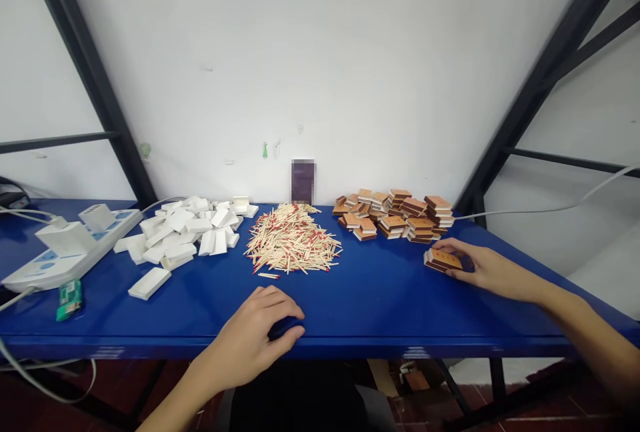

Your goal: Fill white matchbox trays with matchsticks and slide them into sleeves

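Observation:
My right hand is closed around a matchbox with an orange top and brown striking side, at the right part of the blue table. Just behind it lies a pile of similar matchboxes. My left hand rests near the front edge with fingers curled and apart, nothing visible in it. A heap of loose matches with red tips spreads across the middle, beyond my left hand. To its left lie many white matchbox trays, with a single tray nearer the front.
A white power strip with plugged-in chargers and cables occupies the left end, beside a green packet. A blurred dark panel stands against the wall behind the matches. Dark metal posts rise at both sides.

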Tool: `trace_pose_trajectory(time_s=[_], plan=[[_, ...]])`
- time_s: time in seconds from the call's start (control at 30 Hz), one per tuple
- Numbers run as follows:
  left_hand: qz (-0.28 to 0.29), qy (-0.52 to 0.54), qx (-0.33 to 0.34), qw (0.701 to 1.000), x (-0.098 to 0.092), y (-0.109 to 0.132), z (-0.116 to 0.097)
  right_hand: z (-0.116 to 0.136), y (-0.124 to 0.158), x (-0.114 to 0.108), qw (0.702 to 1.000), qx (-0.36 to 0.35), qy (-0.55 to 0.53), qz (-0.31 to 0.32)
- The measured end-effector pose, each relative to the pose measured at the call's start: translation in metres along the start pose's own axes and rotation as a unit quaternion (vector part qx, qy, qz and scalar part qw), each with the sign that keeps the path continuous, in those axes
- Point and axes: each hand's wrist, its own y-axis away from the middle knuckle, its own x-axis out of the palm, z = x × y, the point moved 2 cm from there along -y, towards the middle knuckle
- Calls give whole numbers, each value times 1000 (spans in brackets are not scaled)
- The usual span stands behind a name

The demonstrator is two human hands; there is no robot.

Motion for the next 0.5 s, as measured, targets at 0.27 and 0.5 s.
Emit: trace_pose_trajectory(time_s=[0.27,0.5], plan=[[8,11,-13,1000,1,1,1,58,-29,15,992,-77,10,-97],[19,32,-16,999,3,2,2,122,-100,41,988,-141,-25,-55]])
